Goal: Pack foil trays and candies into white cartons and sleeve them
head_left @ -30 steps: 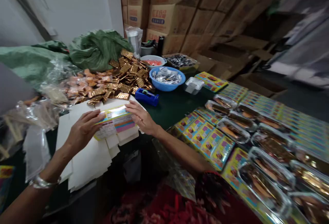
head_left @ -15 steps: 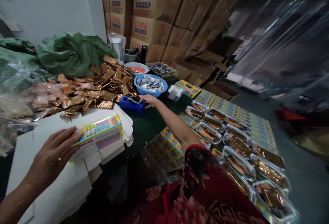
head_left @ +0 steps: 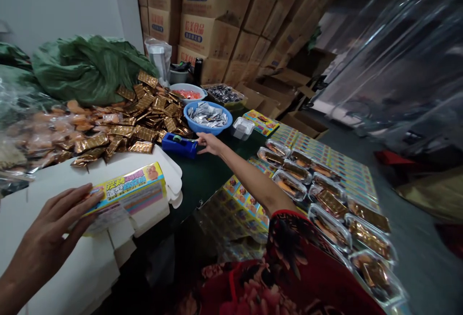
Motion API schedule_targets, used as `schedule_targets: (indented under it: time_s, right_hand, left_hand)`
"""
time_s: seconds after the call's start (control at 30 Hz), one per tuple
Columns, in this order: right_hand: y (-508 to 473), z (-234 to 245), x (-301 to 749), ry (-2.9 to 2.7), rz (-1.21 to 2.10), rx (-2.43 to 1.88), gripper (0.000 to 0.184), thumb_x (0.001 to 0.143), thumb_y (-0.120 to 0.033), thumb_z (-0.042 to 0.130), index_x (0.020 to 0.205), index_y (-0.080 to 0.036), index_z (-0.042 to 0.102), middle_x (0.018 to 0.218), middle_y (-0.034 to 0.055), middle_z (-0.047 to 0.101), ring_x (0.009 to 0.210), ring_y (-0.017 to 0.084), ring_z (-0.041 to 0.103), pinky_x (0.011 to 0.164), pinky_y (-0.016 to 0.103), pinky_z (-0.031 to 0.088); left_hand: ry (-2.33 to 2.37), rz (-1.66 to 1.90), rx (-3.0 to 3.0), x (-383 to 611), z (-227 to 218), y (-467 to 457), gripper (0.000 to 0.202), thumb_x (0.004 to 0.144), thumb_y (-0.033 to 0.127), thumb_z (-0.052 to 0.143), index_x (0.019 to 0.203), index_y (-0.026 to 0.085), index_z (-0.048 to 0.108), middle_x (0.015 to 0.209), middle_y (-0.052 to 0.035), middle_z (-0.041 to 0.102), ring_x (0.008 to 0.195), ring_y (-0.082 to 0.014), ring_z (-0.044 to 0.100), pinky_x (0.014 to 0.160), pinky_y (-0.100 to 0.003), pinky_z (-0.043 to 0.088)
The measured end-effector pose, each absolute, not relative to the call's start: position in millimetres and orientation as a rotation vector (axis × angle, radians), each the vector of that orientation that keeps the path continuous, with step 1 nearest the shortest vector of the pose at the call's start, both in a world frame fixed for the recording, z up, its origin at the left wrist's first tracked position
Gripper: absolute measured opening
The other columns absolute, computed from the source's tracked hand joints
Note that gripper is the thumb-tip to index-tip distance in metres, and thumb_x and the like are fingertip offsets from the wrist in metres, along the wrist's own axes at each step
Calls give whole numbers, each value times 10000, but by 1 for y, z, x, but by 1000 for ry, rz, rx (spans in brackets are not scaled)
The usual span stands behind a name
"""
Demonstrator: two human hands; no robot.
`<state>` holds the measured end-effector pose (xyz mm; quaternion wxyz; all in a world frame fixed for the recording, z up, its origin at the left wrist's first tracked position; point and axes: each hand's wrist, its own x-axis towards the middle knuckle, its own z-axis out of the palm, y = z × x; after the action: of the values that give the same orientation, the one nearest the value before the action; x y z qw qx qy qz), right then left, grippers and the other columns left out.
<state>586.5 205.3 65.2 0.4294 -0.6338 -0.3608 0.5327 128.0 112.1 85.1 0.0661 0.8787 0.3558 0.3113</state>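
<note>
My left hand (head_left: 63, 221) lies over the left end of a small printed carton (head_left: 135, 187), yellow and blue with a picture on it, and grips it. The carton rests on a pile of flat white cardboard blanks (head_left: 83, 262). My right hand (head_left: 209, 144) reaches out to the toothed end of a blue tape dispenser (head_left: 179, 146), its fingertips closed at the free end of the tape. A greenish roll sits in the dispenser. The tape itself is too small to make out clearly at my fingertips.
Behind the dispenser lie gold-wrapped packets (head_left: 144, 107), a blue bowl of silver sachets (head_left: 208, 117) and a bowl of orange-red pieces (head_left: 188, 94). Filled clear trays (head_left: 329, 225) stand on printed cartons (head_left: 334, 160) at right. Stacked brown boxes (head_left: 213, 40) rise at the back.
The view has shifted slightly, so most things sit a little further left and higher. My right hand stays at the dispenser's end; my left hand still holds the carton.
</note>
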Motion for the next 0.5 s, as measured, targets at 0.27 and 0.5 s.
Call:
schedule_targets:
  time_s: [0.27,0.5]
  right_hand:
    - [187,57,603,-949,1475,-1626,158,774,-53,723,723,-121,590,556,0,583,520,98,561,705,353,599]
    - [185,39,595,-841,1400,-1578,192,707,-46,740,695,-141,574,554,-2,609,527,97,583,669,306,599]
  left_hand:
    - [1110,946,2662,132,90,110,691,895,275,487,1412,685,281,1535,230,373,1222,-379,546,969,-661,495]
    - [1082,898,2745,129,88,113,713,945,226,479,1459,650,223,1540,125,404,1224,-355,518,993,-631,482]
